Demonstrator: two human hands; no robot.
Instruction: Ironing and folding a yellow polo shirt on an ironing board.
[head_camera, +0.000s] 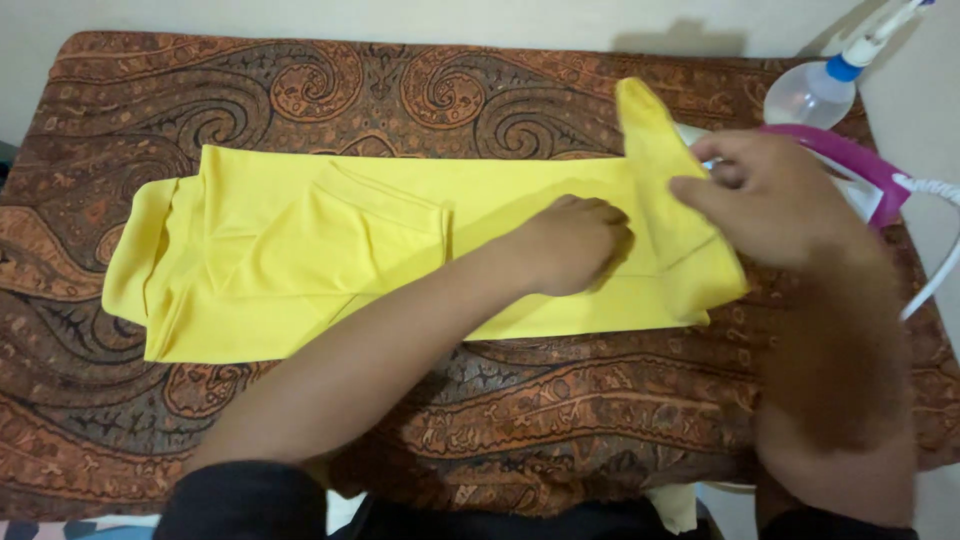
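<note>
In the head view, a yellow garment (400, 250) is laid lengthwise across a surface covered by a brown paisley cloth (500, 420), folded into a long band so that its edges line up. A stitched pocket or panel seam is seen near the middle of the band, and the left end is doubled over in loose layers.

The left hand (570, 245) is pressed down on the right half of the garment, fingers curled under and knuckles up. Nothing is gripped by it; the fabric is simply pinned by its weight, apparently so that the band is kept from sliding while the end is worked.

The right hand (770, 195) is held at the right end of the garment, where a narrow flap (650, 130) is turned up and away from the band. The edge of that flap is pinched between thumb and fingertips, so the hand is closed on the cloth rather than resting on it. The flap is drawn taut against the anchored part, which explains the smooth stretch between the two hands.

Behind the right hand, a pink-and-white iron (860, 170) is partly hidden, set at the far right corner with its coiled white cord (935, 230) trailing off the edge. A clear spray bottle (815, 90) with a blue collar is stood just beyond it, near the wall, well apart from the fabric.
</note>
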